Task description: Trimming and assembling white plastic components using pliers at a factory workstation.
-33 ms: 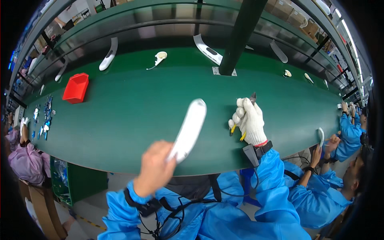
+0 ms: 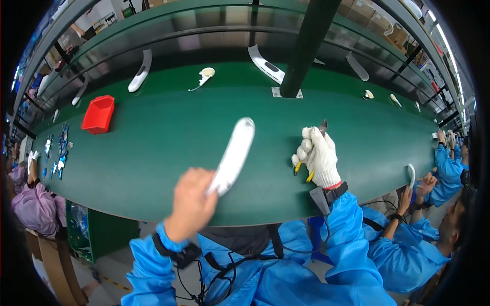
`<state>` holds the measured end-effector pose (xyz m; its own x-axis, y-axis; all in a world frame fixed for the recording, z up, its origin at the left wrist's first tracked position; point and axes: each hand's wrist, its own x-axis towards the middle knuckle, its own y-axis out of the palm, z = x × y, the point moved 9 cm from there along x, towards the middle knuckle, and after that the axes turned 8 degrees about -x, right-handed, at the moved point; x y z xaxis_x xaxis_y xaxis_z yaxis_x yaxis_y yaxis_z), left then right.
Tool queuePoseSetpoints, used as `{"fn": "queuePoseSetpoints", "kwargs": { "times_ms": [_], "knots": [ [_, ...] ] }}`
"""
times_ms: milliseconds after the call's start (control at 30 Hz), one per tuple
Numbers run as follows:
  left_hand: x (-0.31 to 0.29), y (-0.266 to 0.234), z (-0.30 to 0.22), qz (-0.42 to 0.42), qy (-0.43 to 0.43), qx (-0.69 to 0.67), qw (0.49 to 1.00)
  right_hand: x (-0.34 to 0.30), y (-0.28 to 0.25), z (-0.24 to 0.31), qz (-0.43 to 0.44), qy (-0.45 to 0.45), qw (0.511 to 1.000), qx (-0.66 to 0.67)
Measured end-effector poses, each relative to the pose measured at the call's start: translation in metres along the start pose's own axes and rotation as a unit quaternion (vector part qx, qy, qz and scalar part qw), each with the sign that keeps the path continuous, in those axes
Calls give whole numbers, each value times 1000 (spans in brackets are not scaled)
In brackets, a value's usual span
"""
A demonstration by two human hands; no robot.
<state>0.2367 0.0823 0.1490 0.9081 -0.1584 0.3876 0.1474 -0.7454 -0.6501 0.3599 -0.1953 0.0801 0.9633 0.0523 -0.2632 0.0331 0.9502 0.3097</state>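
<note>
White curved plastic housing (image 2: pixel 233 154) was gripped at its lower end by the bare left hand (image 2: pixel 191 204), fingers wrapped around it, raised over the green workbench (image 2: pixel 153 143). Gloved right hand (image 2: pixel 319 155) was closed around yellow-handled cutters (image 2: pixel 302 171), resting on the bench. Red bin (image 2: pixel 99 113) sat far left.

I have one view only, from a head-worn fisheye camera, so no second view overlaps it. It looks steeply down and forward over the near edge of the long green table (image 2: pixel 153 148), close to my forearms. Straight edges bow toward the rim. The far edge runs along the top.
</note>
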Motion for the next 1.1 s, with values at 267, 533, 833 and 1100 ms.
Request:
{"fn": "queuePoseSetpoints", "kwargs": {
  "times_ms": [267, 533, 833, 1100],
  "knots": [
    [146, -92, 140, -145, 68, 311, 937, -2, 4, -1, 20, 9, 999, 42],
    [201, -64, 252, -130, -74, 339, 929, -2, 3, 0, 17, 28, 998, 46],
    [131, -76, 182, -165, -20, 213, 963, 50, -9, 28, 15, -14, 999, -45],
    [80, -74, 190, -84, -35, 195, 976, 146, 12, 121, -169, -177, 687, -684]
  ]
}}
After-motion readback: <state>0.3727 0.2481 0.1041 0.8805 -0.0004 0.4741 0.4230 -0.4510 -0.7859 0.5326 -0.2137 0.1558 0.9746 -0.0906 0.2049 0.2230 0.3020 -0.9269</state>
